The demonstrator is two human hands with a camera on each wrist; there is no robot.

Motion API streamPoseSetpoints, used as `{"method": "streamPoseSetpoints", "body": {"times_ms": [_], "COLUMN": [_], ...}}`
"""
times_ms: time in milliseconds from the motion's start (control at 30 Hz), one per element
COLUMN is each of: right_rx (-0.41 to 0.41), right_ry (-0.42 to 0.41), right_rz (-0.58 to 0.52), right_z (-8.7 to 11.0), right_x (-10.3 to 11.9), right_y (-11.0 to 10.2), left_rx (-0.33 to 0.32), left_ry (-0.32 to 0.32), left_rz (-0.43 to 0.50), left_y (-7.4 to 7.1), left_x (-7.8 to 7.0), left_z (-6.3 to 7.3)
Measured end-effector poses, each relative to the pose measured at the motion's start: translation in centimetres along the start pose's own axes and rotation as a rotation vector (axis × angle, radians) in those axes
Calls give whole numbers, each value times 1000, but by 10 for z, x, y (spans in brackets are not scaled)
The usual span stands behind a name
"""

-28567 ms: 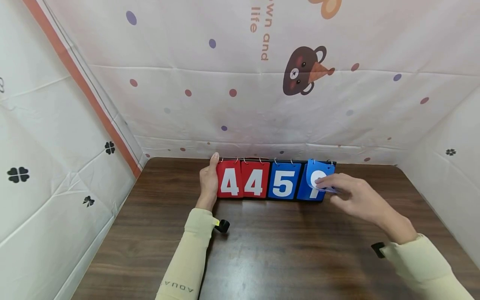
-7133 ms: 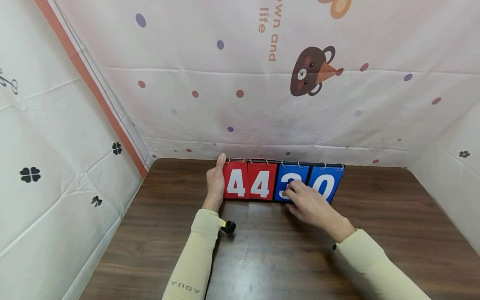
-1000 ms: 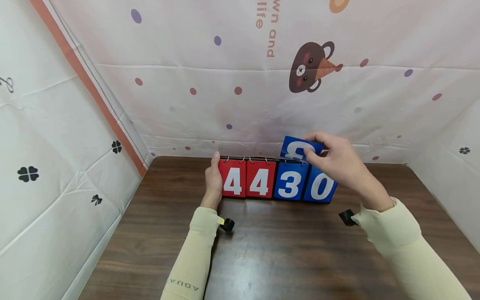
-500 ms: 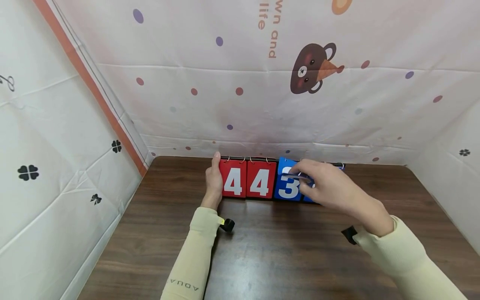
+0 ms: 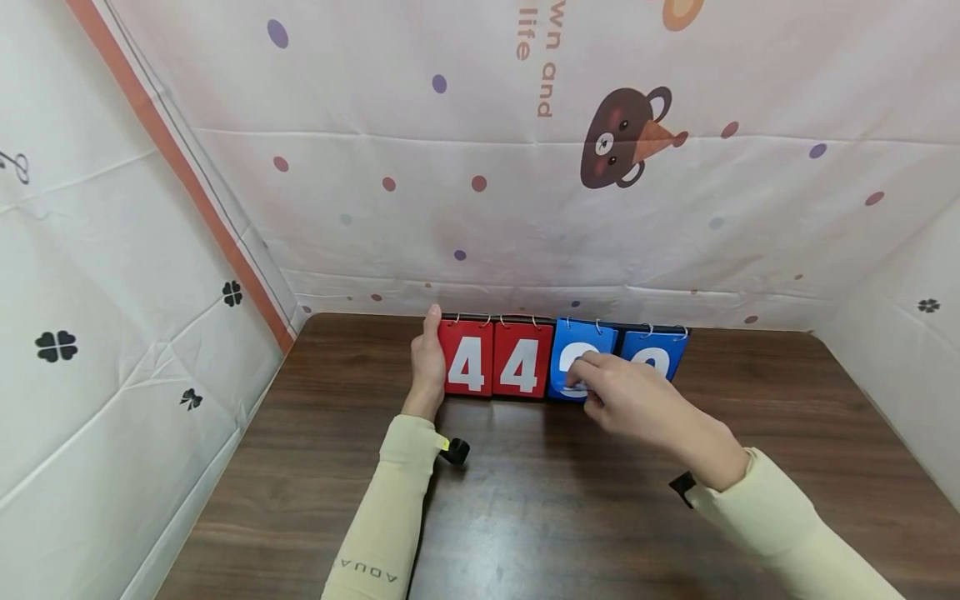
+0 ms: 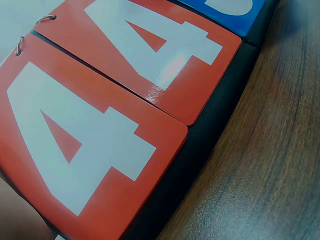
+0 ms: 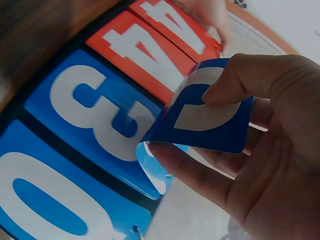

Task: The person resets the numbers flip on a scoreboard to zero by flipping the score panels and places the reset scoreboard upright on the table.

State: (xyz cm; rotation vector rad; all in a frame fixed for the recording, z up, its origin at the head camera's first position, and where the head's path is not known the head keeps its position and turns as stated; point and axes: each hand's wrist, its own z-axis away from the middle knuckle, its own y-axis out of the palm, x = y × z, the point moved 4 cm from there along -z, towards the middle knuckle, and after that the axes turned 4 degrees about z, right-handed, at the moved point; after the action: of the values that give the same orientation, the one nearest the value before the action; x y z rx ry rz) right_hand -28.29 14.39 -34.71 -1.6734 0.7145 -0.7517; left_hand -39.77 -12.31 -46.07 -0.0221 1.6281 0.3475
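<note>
A flip scoreboard with a black frame [image 6: 217, 100] leans at the table's back edge. Its two red cards [image 5: 521, 358] both read 4. My left hand [image 5: 428, 367] grips the board's left end, thumb up along the side; the other fingers are hidden behind it. My right hand [image 5: 630, 400] is over the first blue card place. In the right wrist view, that hand pinches a bent blue number card [image 7: 240, 125] between thumb and fingers. Under it lies a blue card with a 3 [image 7: 120, 130], and beside that a blue 0 card [image 7: 50, 200].
The dark wooden table [image 5: 540, 517] stretches in front of the board. A white printed cloth [image 5: 360, 225] rises right behind it, with more cloth at both sides. Black wrist cameras [image 5: 455, 452] sit at the cuffs. Metal rings [image 6: 46, 19] hold the cards.
Over the last second my right hand brings the raised blue card down over the front. Much earlier the first blue place read 5. My left hand keeps its grip on the left end.
</note>
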Motion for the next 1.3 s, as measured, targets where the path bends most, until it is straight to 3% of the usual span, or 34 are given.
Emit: {"method": "streamPoseSetpoints", "body": {"times_ms": [633, 867, 1300], "right_rx": [-45, -69, -37], "right_ry": [-36, -60, -55], "right_rz": [195, 224, 264], "right_z": [-7, -6, -6], "right_x": [-14, -18, -24], "right_y": [40, 49, 61], "left_rx": [13, 14, 13], "left_ry": [4, 2, -2], "left_rz": [-15, -12, -18], "left_y": [1, 0, 0], "left_x": [-1, -1, -3], "left_z": [0, 1, 2]}}
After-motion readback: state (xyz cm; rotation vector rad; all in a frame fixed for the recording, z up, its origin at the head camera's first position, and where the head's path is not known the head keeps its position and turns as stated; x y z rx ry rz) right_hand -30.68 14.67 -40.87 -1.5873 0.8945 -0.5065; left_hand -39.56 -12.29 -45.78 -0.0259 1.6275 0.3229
